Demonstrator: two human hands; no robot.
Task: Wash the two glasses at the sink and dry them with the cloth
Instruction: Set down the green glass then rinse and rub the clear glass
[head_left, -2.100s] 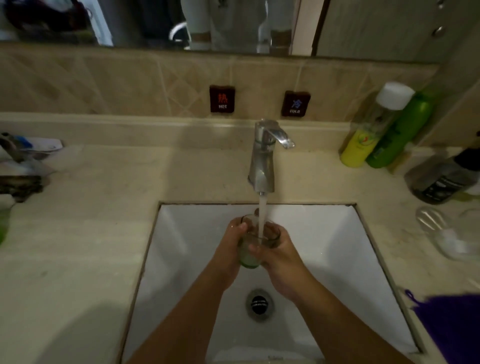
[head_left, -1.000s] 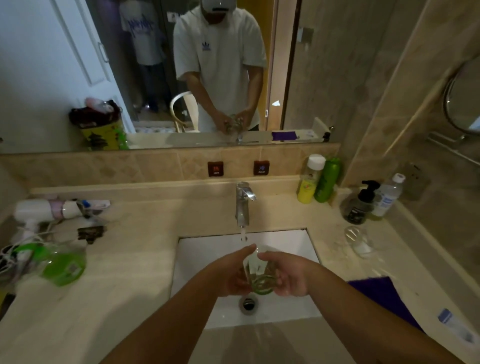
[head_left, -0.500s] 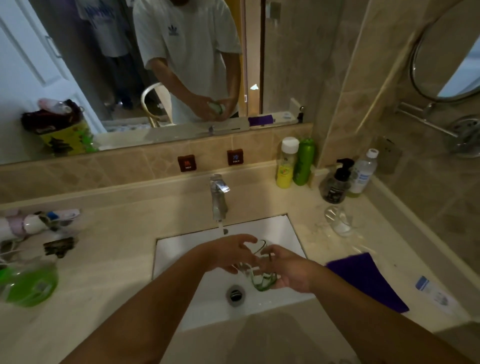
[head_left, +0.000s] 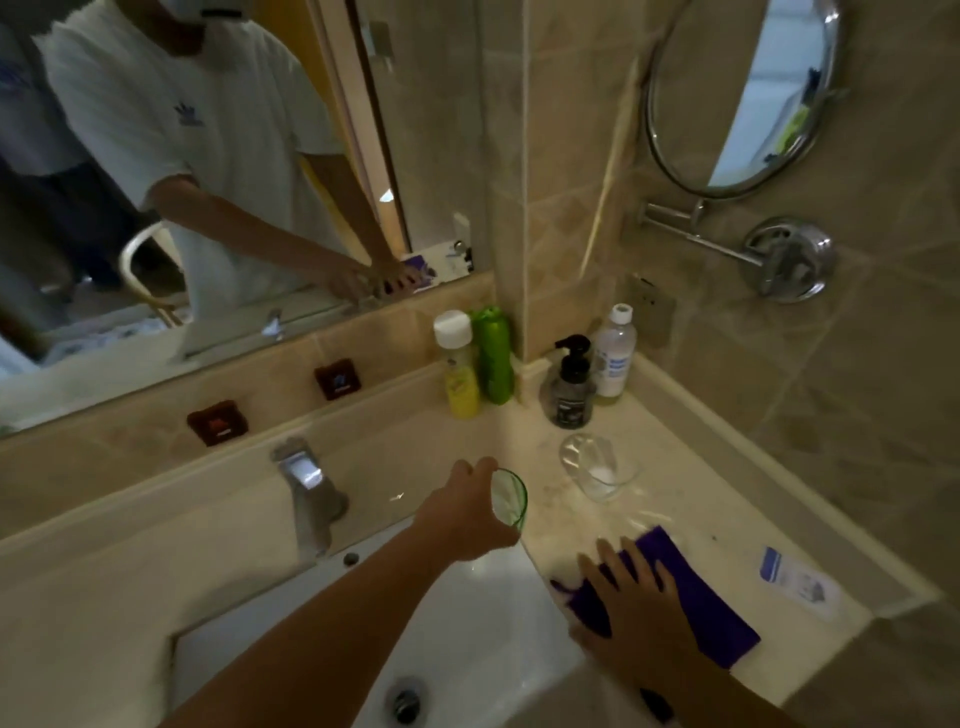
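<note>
A person stands at a bathroom sink (head_left: 524, 649), seen from a camera on their head looking down at both arms.

The left hand (head_left: 470, 512) grasps a green-tinted glass (head_left: 509, 500), fingers wrapped round its side, holding it tipped over the right rim of the sink, just beside the tap (head_left: 309, 499). No running water can be made out at the spout.

The right hand (head_left: 636, 610) lies flat and relaxed, fingers spread, on a purple cloth (head_left: 701, 597). The cloth rests on the pale stone surface (head_left: 675, 431) to the right of the sink, near its front edge. The hand presses on the cloth but has not closed round it.

A second, clear glass (head_left: 597, 465) lies tipped on the same surface, beyond the cloth and apart from both hands. Behind it stand a yellow bottle (head_left: 460, 369), a green bottle (head_left: 493, 358), a dark pump bottle (head_left: 571, 389) and a clear bottle (head_left: 613, 358).

The step in hand appears to be picking up the cloth to dry the green-tinted glass. To do it well, the fingers should gather a good fold of cloth rather than one corner. The wet glass is likely slippery, so the left hand's hold should stay firm while the cloth is brought across to it. The cloth sits to the right of the glass and nearer the person. The clear glass seems not yet washed.
</note>
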